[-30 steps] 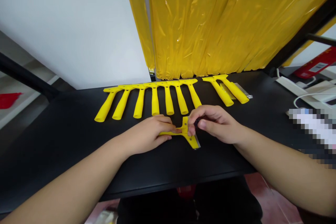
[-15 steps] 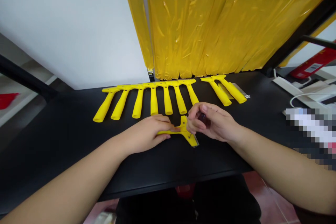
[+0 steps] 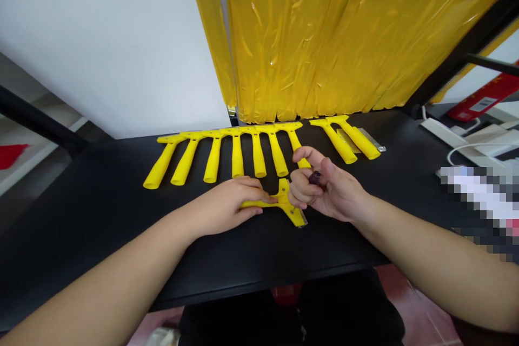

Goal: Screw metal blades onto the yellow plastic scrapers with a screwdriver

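My left hand (image 3: 239,203) is closed around the handle of a yellow scraper (image 3: 290,211), which lies flat on the black table with its head pointing right. Two screws show on that head, and a clear strip runs along its edge. Over the head's right side is my right hand (image 3: 324,189), curled around what looks like a screwdriver (image 3: 315,177). Only its dark purple handle end shows; the fingers hide the rest. My right index finger is lifted off it. Behind my hands stretches a row of similar yellow scrapers (image 3: 237,154).
Two more yellow scrapers (image 3: 357,138) lie at the back right beside a clear strip (image 3: 371,139). Yellow plastic sheeting (image 3: 308,38) and a white panel (image 3: 113,43) rise behind the black table (image 3: 101,205). At right are a white power strip (image 3: 446,138) and a red package (image 3: 482,97).
My right index finger has lifted and straightened away from the screwdriver, and the other fingers have shifted around its handle. My left hand and the scraper have stayed in place.
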Tool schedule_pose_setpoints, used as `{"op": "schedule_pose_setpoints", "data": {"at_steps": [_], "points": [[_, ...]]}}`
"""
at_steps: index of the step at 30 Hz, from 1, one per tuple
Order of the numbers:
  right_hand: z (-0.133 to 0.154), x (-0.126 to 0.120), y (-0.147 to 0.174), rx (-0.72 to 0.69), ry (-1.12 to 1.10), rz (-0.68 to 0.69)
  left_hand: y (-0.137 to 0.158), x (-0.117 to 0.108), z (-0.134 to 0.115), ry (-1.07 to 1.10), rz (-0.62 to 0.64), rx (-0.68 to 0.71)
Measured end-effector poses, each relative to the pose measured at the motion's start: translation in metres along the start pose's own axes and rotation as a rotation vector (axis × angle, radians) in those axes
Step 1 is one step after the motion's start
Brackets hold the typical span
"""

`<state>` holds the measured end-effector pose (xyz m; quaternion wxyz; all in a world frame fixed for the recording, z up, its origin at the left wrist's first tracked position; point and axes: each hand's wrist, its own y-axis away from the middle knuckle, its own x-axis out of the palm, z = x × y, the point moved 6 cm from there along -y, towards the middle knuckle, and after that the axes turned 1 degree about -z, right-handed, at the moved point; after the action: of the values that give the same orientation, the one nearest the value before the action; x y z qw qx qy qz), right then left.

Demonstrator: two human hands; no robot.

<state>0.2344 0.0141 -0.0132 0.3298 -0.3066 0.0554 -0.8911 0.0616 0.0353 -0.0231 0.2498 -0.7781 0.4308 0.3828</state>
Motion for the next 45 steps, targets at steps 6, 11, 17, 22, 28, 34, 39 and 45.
{"op": "schedule_pose_setpoints", "data": {"at_steps": [6, 11, 17, 22, 28, 34, 39, 45], "points": [[0.0019, -0.004, -0.001, -0.003, 0.067, -0.044, 0.0004, 0.0016, 0.0018, -0.009, 0.013, -0.004], [-0.0006, 0.0007, -0.0008, -0.009, 0.011, 0.023, -0.0004, 0.0004, 0.0004, 0.0, -0.001, -0.001], [0.0026, -0.0051, 0.0, -0.025, 0.099, -0.041, 0.0001, 0.0006, -0.0002, -0.018, 0.015, 0.001], [-0.0026, 0.0027, 0.0013, 0.031, 0.054, 0.047, 0.0, 0.0004, 0.0005, -0.019, 0.006, -0.009], [-0.0015, -0.002, 0.0001, 0.021, -0.006, -0.063, 0.0002, 0.0007, 0.0002, -0.016, 0.007, 0.008], [0.0003, 0.0045, 0.001, 0.011, 0.008, 0.061, -0.0002, -0.0007, -0.0005, -0.003, -0.008, -0.008], [0.0024, 0.0003, 0.0018, -0.004, 0.018, -0.027, -0.0001, 0.0001, -0.0007, -0.016, 0.006, 0.002], [0.0011, 0.0017, -0.0003, -0.025, 0.056, 0.042, 0.0001, 0.0006, 0.0005, -0.019, 0.006, 0.002]]}}
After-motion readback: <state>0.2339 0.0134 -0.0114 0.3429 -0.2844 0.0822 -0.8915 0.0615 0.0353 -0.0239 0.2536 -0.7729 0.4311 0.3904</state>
